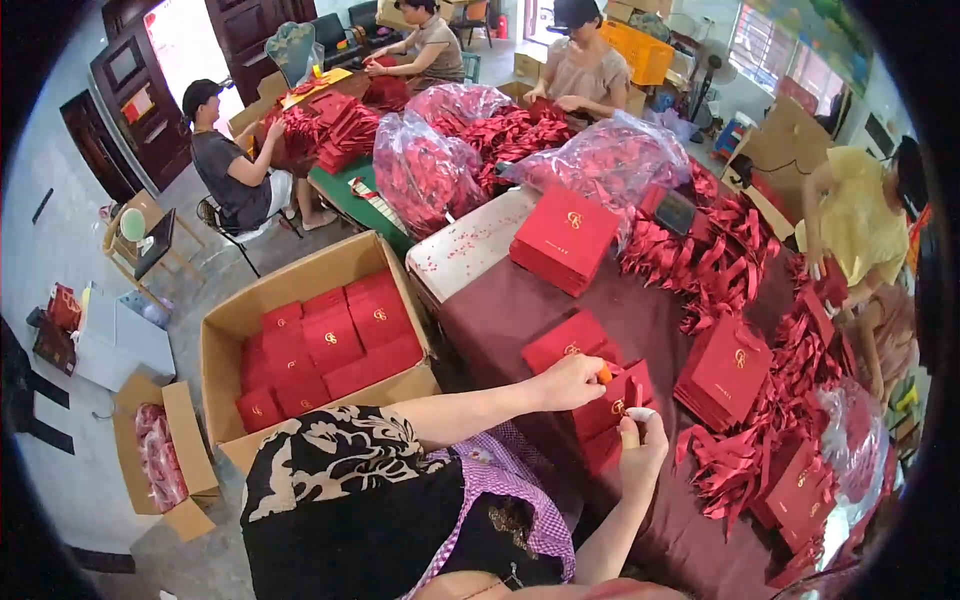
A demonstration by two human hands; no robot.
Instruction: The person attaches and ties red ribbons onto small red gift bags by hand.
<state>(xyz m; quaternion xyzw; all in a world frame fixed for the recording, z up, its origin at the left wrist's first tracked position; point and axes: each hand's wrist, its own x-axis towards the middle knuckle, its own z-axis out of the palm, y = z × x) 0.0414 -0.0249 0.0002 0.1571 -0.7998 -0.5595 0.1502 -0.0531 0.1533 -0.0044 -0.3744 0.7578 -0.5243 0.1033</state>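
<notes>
Red paper bags [610, 405] lie in a small pile on the maroon table [520, 310], directly under both hands. The left hand [572, 382] is clenched on a small orange-tipped tool [604, 374], pressing its point toward the upper edge of the top bag. The right hand [643, 440] pinches a white-capped stick [638, 414] upright just beside the same bag; its fingers [655, 455] are wrapped around the shaft. To work this bag well, I judge the tip should meet the flap squarely while the pile below is kept flat, so the bag cannot slide on its glossy neighbours. A light, short press seems wiser than a long drag, since the paper could crease. Loose red ribbons [735, 470] lie near the right wrist and could catch, so the elbow is best kept in. A cardboard box [235, 320] of finished bags stands to the left, and another stack [563, 240] sits further up the table.
</notes>
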